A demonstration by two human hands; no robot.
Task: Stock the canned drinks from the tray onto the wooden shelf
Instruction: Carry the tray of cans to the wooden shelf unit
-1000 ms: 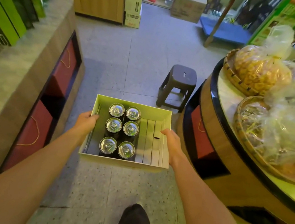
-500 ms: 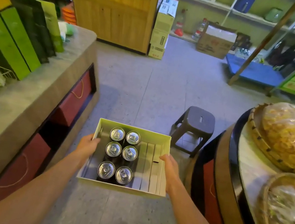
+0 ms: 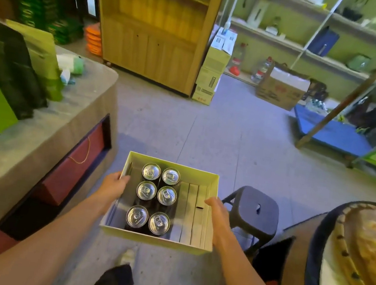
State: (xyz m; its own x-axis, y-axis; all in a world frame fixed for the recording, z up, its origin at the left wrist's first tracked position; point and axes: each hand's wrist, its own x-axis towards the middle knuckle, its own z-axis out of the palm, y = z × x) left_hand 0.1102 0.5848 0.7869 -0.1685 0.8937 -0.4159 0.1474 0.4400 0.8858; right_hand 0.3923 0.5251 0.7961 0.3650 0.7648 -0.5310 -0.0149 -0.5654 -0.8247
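I carry a pale cardboard tray (image 3: 197, 221) at waist height over the floor. Several dark canned drinks (image 3: 155, 196) with silver tops stand upright in two columns in its left half; the right half holds flat card strips. My left hand (image 3: 114, 184) grips the tray's left wall and my right hand (image 3: 216, 209) grips its right wall. The wooden shelf (image 3: 152, 22) stands ahead at the far side of the room, with a dark pack on its upper board.
A grey counter (image 3: 20, 139) with green and black boxes runs along the left. A dark plastic stool (image 3: 254, 209) stands just right of the tray. A round barrel table (image 3: 311, 262) with a basket is at the right. Stacked cartons (image 3: 212, 71) flank the shelf; a blue cart (image 3: 330, 132) sits farther right.
The view has lifted and moved forward: the wooden shelf has come into sight ahead, the barrel table has slid to the right edge. Both hands keep the same grip on the tray.
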